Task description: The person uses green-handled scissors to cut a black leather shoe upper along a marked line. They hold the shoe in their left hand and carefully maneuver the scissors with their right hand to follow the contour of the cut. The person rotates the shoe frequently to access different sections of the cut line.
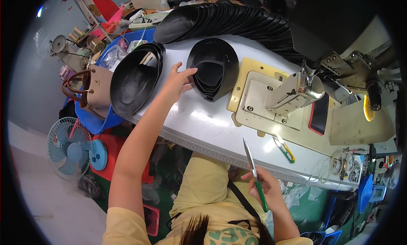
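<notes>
My left hand (179,82) reaches over the white table, fingers apart, its fingertips at the left rim of a black cup-shaped piece (231,71). Whether they touch it I cannot tell. That piece is hollow, with smaller black layers nested inside. In my right hand (267,186), above the table's front edge, is a pair of green-handled scissors (250,158), seen nearly edge-on with the points toward the table. Left of my left hand lies a stack of shallow black oval pieces (133,86), with a pale strip in its upper part.
A long row of nested black pieces (229,20) curves along the back. On the right stands a sewing machine (292,92) with a yellow-edged base; thread snips (284,147) and a red-edged phone (319,113) lie nearby. A handbag (104,90) and a fan (70,147) are at left.
</notes>
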The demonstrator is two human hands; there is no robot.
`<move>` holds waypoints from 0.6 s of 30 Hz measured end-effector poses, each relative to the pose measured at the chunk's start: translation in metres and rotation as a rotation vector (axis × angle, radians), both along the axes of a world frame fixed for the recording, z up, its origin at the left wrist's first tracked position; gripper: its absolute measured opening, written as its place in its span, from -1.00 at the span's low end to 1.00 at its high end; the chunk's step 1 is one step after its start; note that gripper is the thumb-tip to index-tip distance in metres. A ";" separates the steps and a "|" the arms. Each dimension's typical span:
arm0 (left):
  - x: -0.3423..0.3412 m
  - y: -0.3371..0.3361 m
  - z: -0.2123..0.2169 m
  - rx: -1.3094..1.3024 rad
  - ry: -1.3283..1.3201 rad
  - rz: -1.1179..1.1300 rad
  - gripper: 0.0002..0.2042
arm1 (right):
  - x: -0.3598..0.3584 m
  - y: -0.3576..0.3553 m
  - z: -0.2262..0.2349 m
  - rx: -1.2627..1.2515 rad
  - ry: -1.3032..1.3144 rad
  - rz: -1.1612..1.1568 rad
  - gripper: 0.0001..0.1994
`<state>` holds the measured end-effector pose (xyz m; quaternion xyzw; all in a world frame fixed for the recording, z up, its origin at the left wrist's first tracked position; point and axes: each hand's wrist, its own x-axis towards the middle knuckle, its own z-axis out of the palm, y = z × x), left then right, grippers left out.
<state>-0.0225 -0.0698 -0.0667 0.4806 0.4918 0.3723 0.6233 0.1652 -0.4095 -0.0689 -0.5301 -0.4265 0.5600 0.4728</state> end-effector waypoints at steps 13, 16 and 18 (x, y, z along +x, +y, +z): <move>-0.012 -0.139 0.026 -0.215 -0.635 -0.121 -0.64 | -0.002 0.003 0.000 0.040 0.017 -0.005 -0.30; -0.008 -0.167 0.031 -0.265 -0.676 -0.183 -0.68 | 0.004 -0.004 0.004 0.043 -0.196 -0.030 -0.27; -0.007 -0.174 0.028 -0.278 -0.681 -0.236 -0.70 | 0.003 -0.001 0.012 0.116 -0.339 -0.017 -0.29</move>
